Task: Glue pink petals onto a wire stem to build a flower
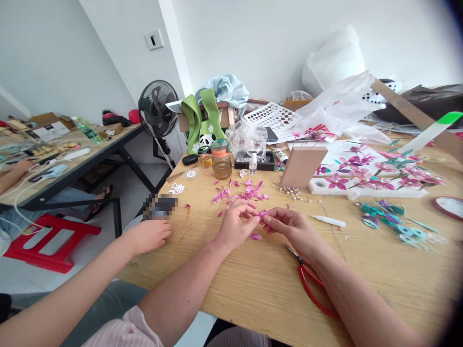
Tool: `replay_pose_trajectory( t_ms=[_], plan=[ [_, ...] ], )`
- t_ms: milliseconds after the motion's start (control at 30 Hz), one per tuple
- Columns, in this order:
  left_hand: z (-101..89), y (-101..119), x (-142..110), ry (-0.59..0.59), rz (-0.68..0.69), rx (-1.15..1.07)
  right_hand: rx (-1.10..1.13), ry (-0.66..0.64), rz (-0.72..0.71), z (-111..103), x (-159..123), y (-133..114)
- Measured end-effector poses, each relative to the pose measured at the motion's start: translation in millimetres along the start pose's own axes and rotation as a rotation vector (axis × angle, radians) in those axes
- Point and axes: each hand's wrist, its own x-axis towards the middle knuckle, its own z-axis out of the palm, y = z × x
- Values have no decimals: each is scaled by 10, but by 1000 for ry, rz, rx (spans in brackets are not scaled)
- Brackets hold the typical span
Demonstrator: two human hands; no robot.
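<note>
Near the middle of the wooden table, my left hand (238,222) and my right hand (289,225) meet at the fingertips. Both pinch a small pink-purple petal (262,215), mostly covered by the fingers. Just beyond them lies a scattered pile of pink petals (249,191), and one loose petal (256,236) rests below my fingertips. Red-handled scissors (307,284) lie partly under my right forearm. A white pen-shaped tool (330,220) is to the right of my right hand.
Finished pink flowers (361,176) stand in a white foam block (372,190) beside a brown upright board (304,166). Behind the petals is a jar of brown liquid (221,161). Another person's hand (154,236) rests at the table's left edge. Thread bobbins (412,232) lie right.
</note>
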Motion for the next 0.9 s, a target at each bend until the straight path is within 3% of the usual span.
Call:
replay_pose_trajectory(
  t_ms=[433,900],
  plan=[
    [-14,29,-4,-60,-164,-113,-16,9,-27,-5,-2,14],
    [-6,19,1,-17,-107,-28,-160,-32,-63,2,18,46]
  ],
)
